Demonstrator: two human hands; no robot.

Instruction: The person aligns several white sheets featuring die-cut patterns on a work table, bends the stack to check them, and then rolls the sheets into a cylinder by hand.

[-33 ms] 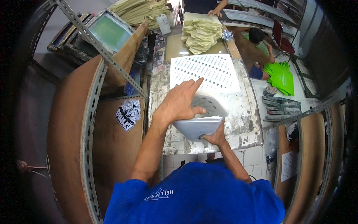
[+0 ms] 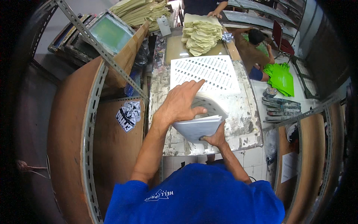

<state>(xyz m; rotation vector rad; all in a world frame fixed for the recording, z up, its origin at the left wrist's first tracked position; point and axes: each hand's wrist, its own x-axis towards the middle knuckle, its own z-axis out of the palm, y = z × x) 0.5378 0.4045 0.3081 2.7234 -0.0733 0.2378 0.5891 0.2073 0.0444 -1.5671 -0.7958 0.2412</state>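
Observation:
A curved stack of white printed paper sheets [image 2: 199,127] is tilted up above the near part of the worktable. My right hand [image 2: 216,137] grips its lower right side, thumb on the near face and the other fingers mostly hidden behind. At the stack's upper left is my left hand [image 2: 181,102], thumb spread from its outstretched fingers; whether its palm presses on the paper is hidden. Its fingertips reach over the near edge of a large white sheet [image 2: 205,71] printed with rows of small dark marks, lying flat on the table.
The paint-stained worktable [image 2: 242,127] carries a pile of pale yellow fabric [image 2: 201,35] at its far end, where another person's hand [image 2: 214,14] rests. A metal-edged wooden shelf [image 2: 74,134] stands left. Someone sits on the right near green bags [image 2: 279,78].

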